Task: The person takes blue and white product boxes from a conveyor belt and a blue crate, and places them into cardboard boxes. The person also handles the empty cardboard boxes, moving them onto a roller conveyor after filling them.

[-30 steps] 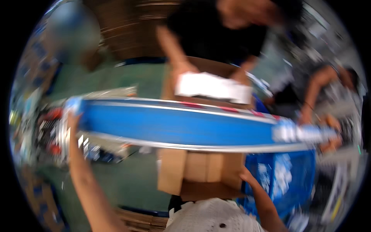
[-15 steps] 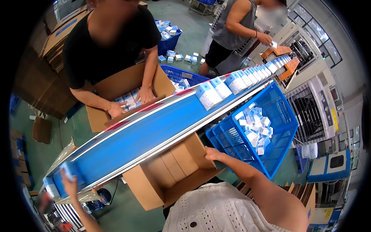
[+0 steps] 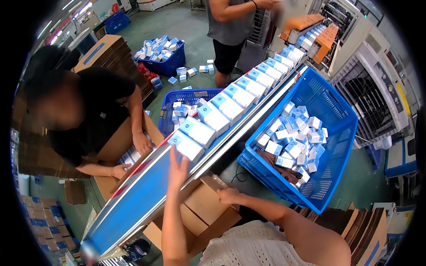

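Observation:
Fingers outstretched and apart, my left hand (image 3: pixel 178 167) reaches over the belt to the front white-and-blue small box (image 3: pixel 188 147). Its fingertips overlap the lower edge of that box; whether they touch it I cannot tell. My right hand (image 3: pixel 228 196) is closed on the upper right edge of an open cardboard carton (image 3: pixel 206 201). The carton stands between my body and the belt, with its bare bottom flaps showing and its left part hidden behind my left forearm. More small boxes (image 3: pixel 239 96) stand in a row up the blue conveyor belt (image 3: pixel 148 199).
A blue crate (image 3: pixel 336 173) of jumbled boxes stands right of the belt. Across it, a co-worker in black (image 3: pixel 106 106) has both hands in another carton (image 3: pixel 155 131). Blue baskets (image 3: pixel 167 98) (image 3: pixel 165 66) hold loose boxes. Another person in grey (image 3: pixel 230 22) stands by the machine (image 3: pixel 346 26).
My left hand has left the belt's lower left end, where it was at a small box, and come up to the front of the row. The row has advanced down the belt. My view has turned.

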A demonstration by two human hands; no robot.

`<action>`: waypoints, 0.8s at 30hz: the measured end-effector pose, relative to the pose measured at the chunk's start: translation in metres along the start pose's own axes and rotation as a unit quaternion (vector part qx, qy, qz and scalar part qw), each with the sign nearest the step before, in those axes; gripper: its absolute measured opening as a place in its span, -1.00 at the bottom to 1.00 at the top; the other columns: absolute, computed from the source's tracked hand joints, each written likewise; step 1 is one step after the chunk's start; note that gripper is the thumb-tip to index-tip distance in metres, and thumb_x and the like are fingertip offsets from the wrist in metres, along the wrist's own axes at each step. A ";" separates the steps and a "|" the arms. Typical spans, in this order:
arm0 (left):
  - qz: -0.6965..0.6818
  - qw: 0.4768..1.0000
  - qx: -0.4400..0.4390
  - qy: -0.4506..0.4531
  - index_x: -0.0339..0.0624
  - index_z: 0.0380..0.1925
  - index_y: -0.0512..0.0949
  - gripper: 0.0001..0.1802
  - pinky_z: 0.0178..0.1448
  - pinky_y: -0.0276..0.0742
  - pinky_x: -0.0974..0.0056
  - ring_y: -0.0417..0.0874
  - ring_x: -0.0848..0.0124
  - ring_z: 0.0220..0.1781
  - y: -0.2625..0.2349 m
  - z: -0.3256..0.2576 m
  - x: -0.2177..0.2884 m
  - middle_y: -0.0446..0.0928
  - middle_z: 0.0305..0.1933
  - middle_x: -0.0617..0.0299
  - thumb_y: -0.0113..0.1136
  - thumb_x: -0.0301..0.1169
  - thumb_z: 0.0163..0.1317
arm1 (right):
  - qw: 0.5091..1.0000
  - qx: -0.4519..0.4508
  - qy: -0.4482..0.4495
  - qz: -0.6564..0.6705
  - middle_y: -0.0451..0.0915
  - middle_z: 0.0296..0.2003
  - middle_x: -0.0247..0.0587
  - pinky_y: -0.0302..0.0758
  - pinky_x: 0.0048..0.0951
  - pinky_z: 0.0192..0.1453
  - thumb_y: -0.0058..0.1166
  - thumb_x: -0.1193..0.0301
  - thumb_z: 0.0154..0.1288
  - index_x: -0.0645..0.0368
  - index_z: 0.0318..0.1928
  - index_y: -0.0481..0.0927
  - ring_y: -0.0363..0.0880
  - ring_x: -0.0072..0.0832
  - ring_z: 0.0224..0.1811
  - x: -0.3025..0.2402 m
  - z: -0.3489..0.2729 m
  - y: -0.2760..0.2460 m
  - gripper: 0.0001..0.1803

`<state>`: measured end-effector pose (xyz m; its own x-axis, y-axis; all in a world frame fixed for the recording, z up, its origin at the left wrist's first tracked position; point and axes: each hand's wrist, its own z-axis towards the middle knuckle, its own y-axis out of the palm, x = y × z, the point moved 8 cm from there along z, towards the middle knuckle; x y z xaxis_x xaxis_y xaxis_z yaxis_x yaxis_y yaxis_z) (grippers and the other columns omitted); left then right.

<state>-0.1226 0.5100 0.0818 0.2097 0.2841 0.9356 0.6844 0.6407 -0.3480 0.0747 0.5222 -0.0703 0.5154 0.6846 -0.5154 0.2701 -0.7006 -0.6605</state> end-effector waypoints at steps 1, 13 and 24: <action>-0.072 0.997 -0.011 -0.006 -0.20 0.20 0.06 -0.43 0.14 0.28 0.16 0.33 0.03 0.11 0.006 -0.003 -0.003 0.24 0.11 -0.17 -0.06 -0.40 0.17 | 1.000 -0.007 -0.014 0.006 0.55 -0.37 0.09 0.46 -0.15 -0.23 -0.08 0.30 -0.01 0.29 -0.16 0.34 0.54 -0.08 -0.29 0.001 0.002 0.002 -0.60; 0.362 0.772 -0.508 -0.125 -0.10 0.02 0.33 -0.54 0.00 0.39 0.14 0.47 0.14 -0.02 0.073 -0.210 -0.040 0.45 -0.04 0.01 -0.07 -0.13 0.15 | 0.998 -0.012 -0.046 0.050 0.56 -0.39 0.08 0.47 -0.17 -0.24 -0.14 0.32 0.05 0.30 -0.13 0.38 0.56 -0.11 -0.30 0.009 0.000 0.000 -0.61; 0.277 0.875 -0.357 -0.176 -0.08 0.03 0.33 -0.60 0.07 0.35 0.14 0.44 0.08 0.02 0.078 -0.195 -0.051 0.43 -0.03 -0.06 -0.10 -0.20 0.21 | 0.998 -0.009 -0.038 0.047 0.54 -0.33 0.13 0.43 -0.13 -0.15 -0.15 0.29 0.10 0.31 -0.20 0.34 0.54 -0.06 -0.26 0.012 0.003 0.006 -0.66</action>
<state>0.0562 0.4067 0.0182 0.5049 0.6925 0.5153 0.8341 -0.2378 -0.4978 0.0804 0.5272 -0.0818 0.4770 0.6283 -0.6146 0.2383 -0.7655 -0.5977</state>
